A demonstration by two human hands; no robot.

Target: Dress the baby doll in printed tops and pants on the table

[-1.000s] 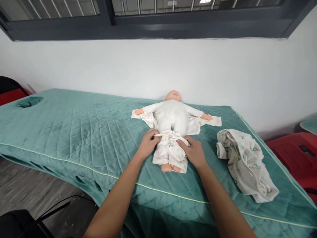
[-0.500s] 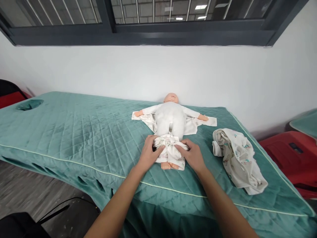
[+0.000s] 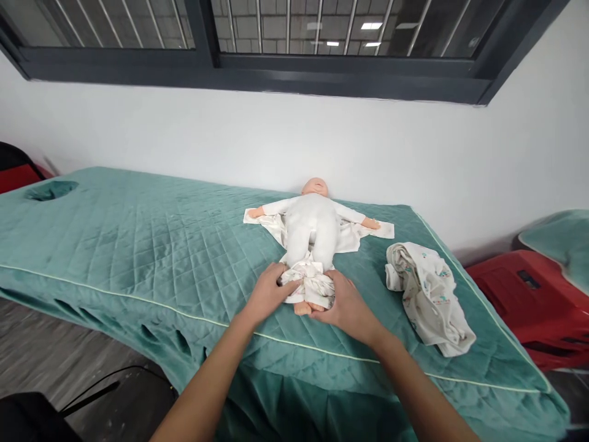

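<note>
A baby doll [image 3: 313, 221] with a white cloth body lies on its back on the green quilted bed [image 3: 184, 245], head toward the wall and arms spread. Spread beneath its arms and back is a white baby top [image 3: 350, 238]. White patterned baby pants [image 3: 309, 276] are bunched around the doll's lower legs, its feet showing below the hems. My left hand [image 3: 269, 290] is closed on the pants at their left side. On the other side my right hand [image 3: 347, 307] grips the pants near the doll's foot, fingers curled around the fabric.
A crumpled white patterned garment [image 3: 430, 298] lies on the bed to the right. Past the bed's right edge are a red chair or case [image 3: 534, 301] and a green cushion [image 3: 559, 245]. A wall and barred window [image 3: 322, 67] stand behind the bed.
My right hand has shifted lower along the pants, toward the doll's feet. The left hand still holds its side. The pants sit slightly lower on the legs, and the camera view has moved a little.
</note>
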